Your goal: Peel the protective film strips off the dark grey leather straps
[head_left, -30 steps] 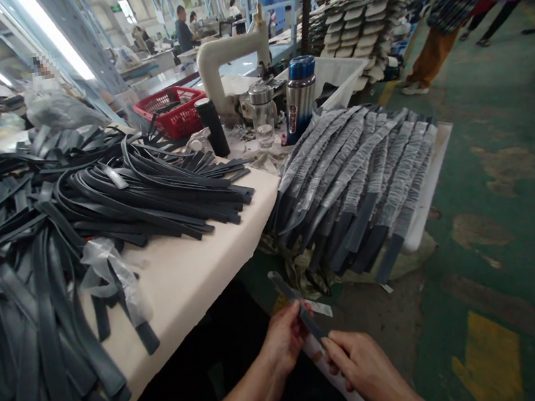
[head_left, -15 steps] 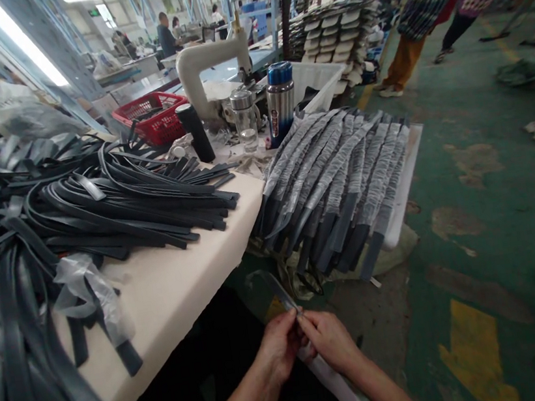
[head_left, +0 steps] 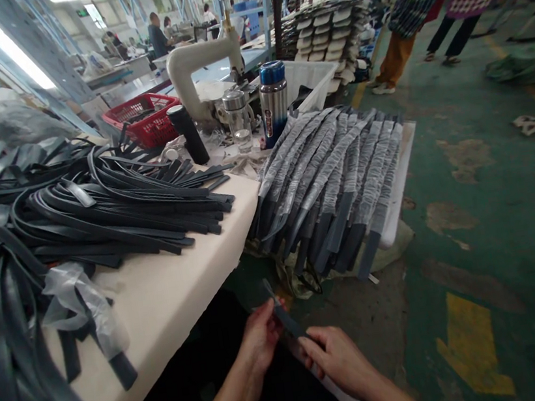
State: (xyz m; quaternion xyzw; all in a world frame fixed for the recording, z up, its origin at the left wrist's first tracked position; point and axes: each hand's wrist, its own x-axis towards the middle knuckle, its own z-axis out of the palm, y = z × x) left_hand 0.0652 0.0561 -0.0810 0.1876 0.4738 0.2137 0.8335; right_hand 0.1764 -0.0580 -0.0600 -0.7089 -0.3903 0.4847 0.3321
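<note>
Over my lap, a dark grey strap [head_left: 289, 321] runs slantwise between my two hands. My left hand [head_left: 261, 334] pinches it near its upper end. Lower down, my right hand [head_left: 336, 357] is closed round the strap, its thumb on top. A pale plastic sleeve [head_left: 341, 393] hangs below the right hand; how far the strap sits inside it is hidden by the fingers. Beyond my hands lies a pile of straps in crinkled clear plastic [head_left: 337, 171], their dark ends bare. Many unwrapped dark straps [head_left: 115, 207] are heaped on the cream-covered table [head_left: 176, 298] at left.
A clear plastic bag [head_left: 83, 300] lies on the table's near side. Behind are a red basket [head_left: 150, 132], a black bottle [head_left: 189, 138], a glass bottle [head_left: 238, 125], a steel-blue flask [head_left: 274, 104] and a sewing machine [head_left: 183, 83]. Two people stand on the green floor at back right.
My hands, close together before, have drawn apart: the left up and leftward, the right slightly down and rightward. More of the dark strap shows between them. The view has shifted slightly.
</note>
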